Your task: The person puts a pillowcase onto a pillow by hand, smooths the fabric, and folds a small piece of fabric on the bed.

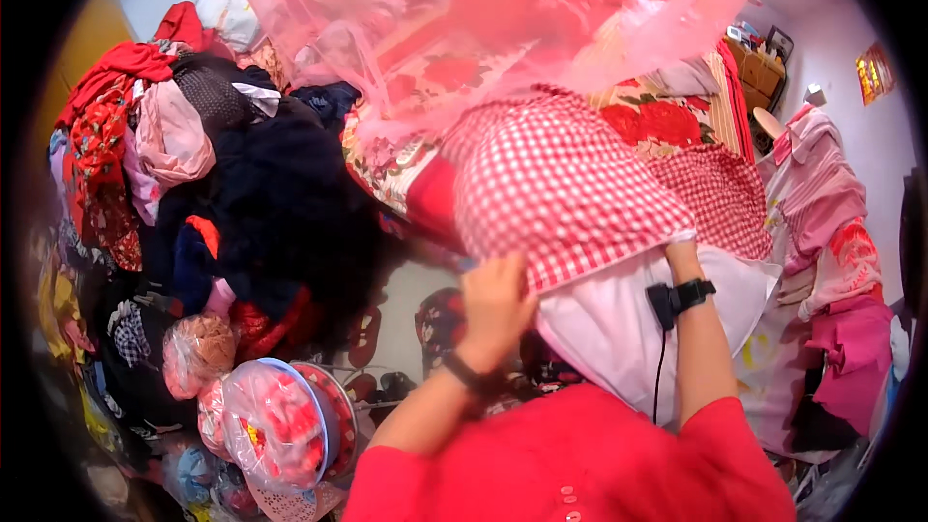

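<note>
A red-and-white checked cloth [570, 184] is spread in front of me, its straight hem running between my hands. My left hand [495, 302] is closed in a fist at the hem's left end. My right hand [682, 253] grips the right corner, its fingers mostly hidden by the fabric. Below the hem hangs a plain white cloth [619, 314], and I cannot tell whether the two are joined. Another piece of finer red check [710, 195] lies just beyond my right hand. A black band with a cable sits on my right wrist.
A bed with a floral cover [657, 123] lies ahead under pink netting [387, 48]. Clothes are heaped at left [280, 193], above a plastic-wrapped bundle [275, 425] by a round basin [333, 416]. Pink garments [822, 193] hang at right. Shoes [363, 336] stand on the floor.
</note>
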{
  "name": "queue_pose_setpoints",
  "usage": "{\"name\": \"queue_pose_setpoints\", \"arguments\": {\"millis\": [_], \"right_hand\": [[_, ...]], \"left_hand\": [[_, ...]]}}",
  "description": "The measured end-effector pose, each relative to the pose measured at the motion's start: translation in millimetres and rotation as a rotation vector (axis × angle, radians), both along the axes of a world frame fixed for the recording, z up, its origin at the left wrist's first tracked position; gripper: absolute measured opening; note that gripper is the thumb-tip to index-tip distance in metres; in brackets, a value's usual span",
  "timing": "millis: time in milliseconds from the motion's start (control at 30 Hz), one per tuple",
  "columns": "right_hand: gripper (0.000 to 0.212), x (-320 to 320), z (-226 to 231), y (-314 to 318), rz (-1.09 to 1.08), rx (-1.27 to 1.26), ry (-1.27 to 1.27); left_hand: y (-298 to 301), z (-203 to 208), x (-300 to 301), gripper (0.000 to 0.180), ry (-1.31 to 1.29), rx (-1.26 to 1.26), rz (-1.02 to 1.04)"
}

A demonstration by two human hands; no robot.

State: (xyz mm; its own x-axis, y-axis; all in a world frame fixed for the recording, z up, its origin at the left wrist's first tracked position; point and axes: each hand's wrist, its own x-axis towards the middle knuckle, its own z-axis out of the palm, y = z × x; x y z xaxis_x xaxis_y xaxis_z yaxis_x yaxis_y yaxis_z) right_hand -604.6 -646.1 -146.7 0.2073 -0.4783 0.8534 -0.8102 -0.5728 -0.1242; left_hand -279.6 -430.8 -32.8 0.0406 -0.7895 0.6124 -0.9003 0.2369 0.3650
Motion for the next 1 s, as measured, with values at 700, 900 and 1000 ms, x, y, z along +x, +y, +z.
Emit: {"name": "queue_pose_setpoints", "arguments": {"millis": [700, 900, 1000], "right_hand": [[0.047, 165.8, 135.0, 127.1, 0.144, 0.587, 0.344], [0.015, 176.9, 209.8, 114.8, 0.243, 0.764, 0.264], [0.014, 186.2, 279.3, 115.6, 0.546, 0.847, 0.114]], "left_hand": [[-34.0, -23.8, -8.7, 0.030, 1.056, 0.374, -0.350], [-60.0, 72.3, -2.9, 0.033, 0.837, 0.177, -0.544], [-50.3, 156.0, 25.8, 0.032, 0.871, 0.172, -0.673]]}}
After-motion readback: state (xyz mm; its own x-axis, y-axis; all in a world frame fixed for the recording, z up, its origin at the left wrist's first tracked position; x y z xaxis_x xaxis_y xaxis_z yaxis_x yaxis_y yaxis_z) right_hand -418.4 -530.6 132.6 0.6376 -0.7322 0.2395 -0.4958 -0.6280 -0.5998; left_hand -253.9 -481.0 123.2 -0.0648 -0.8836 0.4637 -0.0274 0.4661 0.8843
